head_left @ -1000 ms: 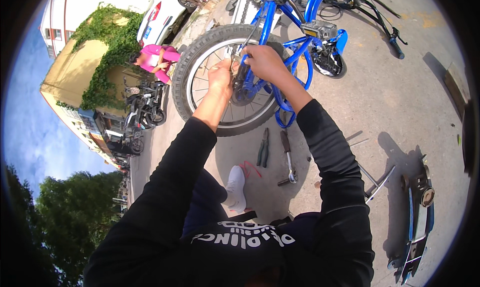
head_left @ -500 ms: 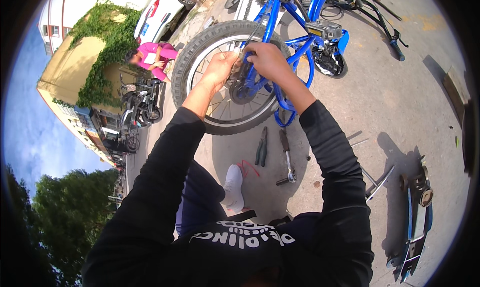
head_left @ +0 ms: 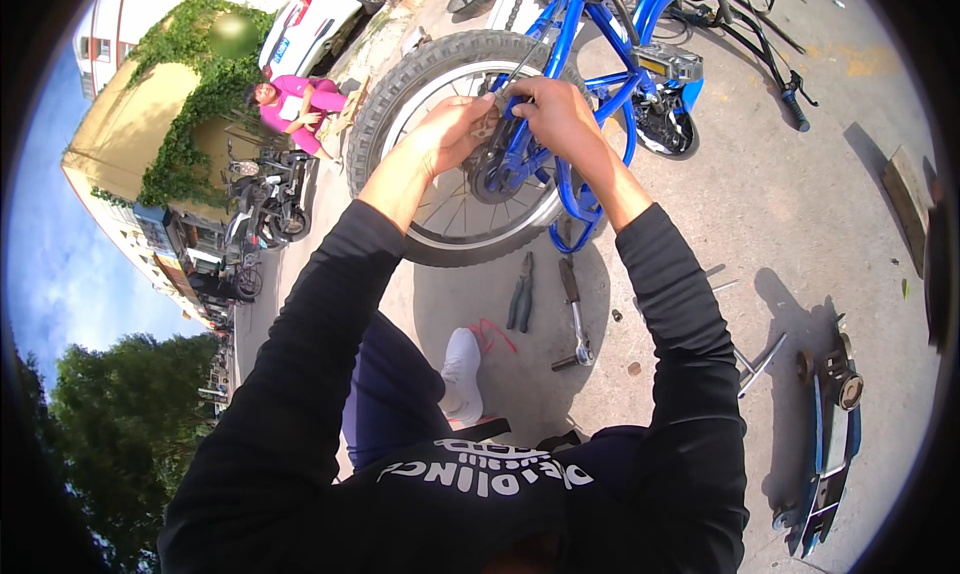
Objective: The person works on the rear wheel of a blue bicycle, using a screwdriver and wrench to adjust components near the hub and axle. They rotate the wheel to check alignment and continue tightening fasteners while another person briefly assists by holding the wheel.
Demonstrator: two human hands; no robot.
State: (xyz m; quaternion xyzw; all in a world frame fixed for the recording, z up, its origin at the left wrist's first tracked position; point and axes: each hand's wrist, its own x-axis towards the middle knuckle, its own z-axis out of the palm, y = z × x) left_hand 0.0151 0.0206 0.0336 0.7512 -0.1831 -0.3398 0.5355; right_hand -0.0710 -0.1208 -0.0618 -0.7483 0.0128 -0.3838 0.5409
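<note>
One blue bicycle filled the top of the view, its frame spreading from twelve o'clock round to three o'clock of the person's fingertips. Its knobbly-tyred wheel came next in size, with both hands over its near side and its tyre curving past the left hand's wrist at nine o'clock. On the ground, well apart from the hands, a ratchet wrench lay between five and six o'clock, and beside it a pair of pliers at six, both roughly in line with the forearms. The left hand reached in from eight o'clock and the right hand from four, so that their fingertips almost met. The left thumb and forefinger were brought close together; the right fingers were curled, leaving a narrow gap. What either pinched could not be told. A dark disc at the wheel's middle sat near them, toward six o'clock. Smallest was a grey metal piece, just below the left fingertips and at about eight o'clock of the right ones. The left hand was the nearer, and the piece's long axis seemed to run from one o'clock to seven, though fingers partly hid it.
</note>
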